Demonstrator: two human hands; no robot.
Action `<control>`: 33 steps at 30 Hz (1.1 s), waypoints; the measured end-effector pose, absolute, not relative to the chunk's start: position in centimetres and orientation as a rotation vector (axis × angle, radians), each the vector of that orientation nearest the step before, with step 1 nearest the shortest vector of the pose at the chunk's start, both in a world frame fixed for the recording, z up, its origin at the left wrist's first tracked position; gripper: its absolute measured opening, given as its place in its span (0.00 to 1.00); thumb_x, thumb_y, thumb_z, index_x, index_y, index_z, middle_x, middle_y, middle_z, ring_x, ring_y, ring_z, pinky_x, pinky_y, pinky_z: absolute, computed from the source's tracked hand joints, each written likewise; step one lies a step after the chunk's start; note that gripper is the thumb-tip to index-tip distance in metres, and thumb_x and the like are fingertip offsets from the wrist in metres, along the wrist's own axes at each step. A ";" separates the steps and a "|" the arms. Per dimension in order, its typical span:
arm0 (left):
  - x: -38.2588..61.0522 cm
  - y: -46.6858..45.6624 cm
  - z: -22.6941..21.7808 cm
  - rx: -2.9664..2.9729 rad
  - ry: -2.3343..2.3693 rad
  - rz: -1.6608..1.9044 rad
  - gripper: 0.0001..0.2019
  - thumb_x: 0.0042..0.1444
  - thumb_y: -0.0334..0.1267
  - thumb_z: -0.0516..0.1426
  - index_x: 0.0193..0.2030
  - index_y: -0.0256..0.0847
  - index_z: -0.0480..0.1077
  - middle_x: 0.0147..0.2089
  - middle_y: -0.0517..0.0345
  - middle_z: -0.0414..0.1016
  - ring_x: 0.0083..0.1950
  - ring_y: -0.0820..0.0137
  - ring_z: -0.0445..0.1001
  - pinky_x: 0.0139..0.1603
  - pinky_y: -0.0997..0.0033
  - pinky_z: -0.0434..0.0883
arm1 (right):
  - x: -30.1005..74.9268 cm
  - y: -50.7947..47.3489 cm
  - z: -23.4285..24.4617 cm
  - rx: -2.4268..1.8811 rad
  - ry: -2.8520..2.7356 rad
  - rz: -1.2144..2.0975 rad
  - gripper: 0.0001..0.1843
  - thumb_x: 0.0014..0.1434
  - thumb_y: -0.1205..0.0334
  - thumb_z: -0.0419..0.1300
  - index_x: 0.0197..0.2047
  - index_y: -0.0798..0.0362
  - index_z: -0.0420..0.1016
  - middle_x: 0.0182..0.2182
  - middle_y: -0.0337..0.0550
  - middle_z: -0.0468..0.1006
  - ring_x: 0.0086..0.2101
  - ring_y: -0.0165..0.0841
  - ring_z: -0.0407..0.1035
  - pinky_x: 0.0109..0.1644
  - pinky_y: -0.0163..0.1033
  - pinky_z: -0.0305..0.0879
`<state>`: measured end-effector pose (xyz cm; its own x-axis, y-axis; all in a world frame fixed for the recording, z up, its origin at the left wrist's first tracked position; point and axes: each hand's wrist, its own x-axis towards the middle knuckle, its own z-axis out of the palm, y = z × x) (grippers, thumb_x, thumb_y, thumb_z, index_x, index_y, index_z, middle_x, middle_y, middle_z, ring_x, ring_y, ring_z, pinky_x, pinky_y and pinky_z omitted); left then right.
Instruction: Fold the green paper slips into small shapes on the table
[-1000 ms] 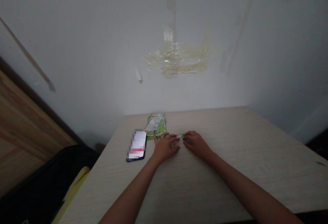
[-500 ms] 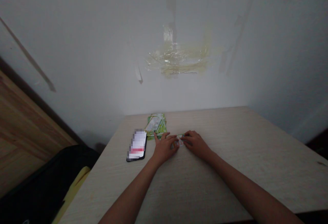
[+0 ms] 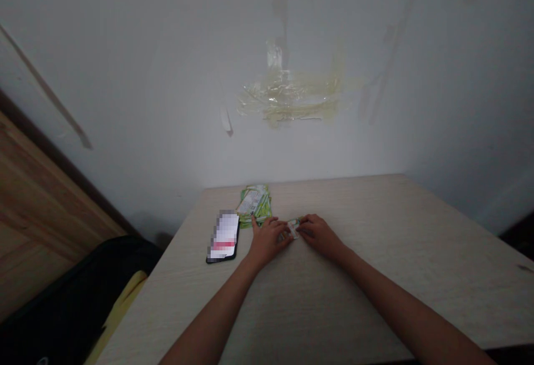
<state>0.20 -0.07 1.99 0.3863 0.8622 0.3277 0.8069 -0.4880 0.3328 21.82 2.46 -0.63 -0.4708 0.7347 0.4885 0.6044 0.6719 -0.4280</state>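
A small flat printed packet (image 3: 293, 230), pale with some green, lies low over the table between my two hands. My left hand (image 3: 269, 241) grips its left side, thumb and fingers closed, while another finger points up towards the pile behind. On the right side, the bent fingers of my right hand (image 3: 317, 232) pinch the packet's edge. Both hands cover parts of it, so its full shape is hidden. Just behind my left hand is a loose pile of flat green-and-white packets (image 3: 255, 205).
A phone (image 3: 224, 237) with a lit, partly blurred screen lies left of my left hand. The pale wooden table (image 3: 367, 209) meets a wall (image 3: 175, 103) marked with old tape. Left of the table are a dark bag (image 3: 83, 292), yellow cloth (image 3: 125, 298) and a wooden panel (image 3: 37, 198).
The packet between my fingers shows a paler face and less coloured print than before. My hands have barely shifted; the pile and the phone stay where they were.
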 end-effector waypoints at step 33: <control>0.3 0.3 1.8 2.493 1.579 0.708 0.17 0.63 0.49 0.50 0.55 0.50 0.66 0.54 0.56 0.73 0.60 0.63 0.65 0.67 0.33 0.31 | 20.9 1.5 0.4 -1.204 -2.212 0.266 0.03 0.56 0.62 0.63 0.33 0.52 0.75 0.39 0.44 0.72 0.43 0.36 0.65 0.50 0.42 0.62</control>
<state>0.29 0.33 1.83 0.3516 0.8774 0.3266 0.8277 -0.4543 0.3295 20.90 1.46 0.45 -0.4088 0.8160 0.4088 0.6960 0.5685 -0.4387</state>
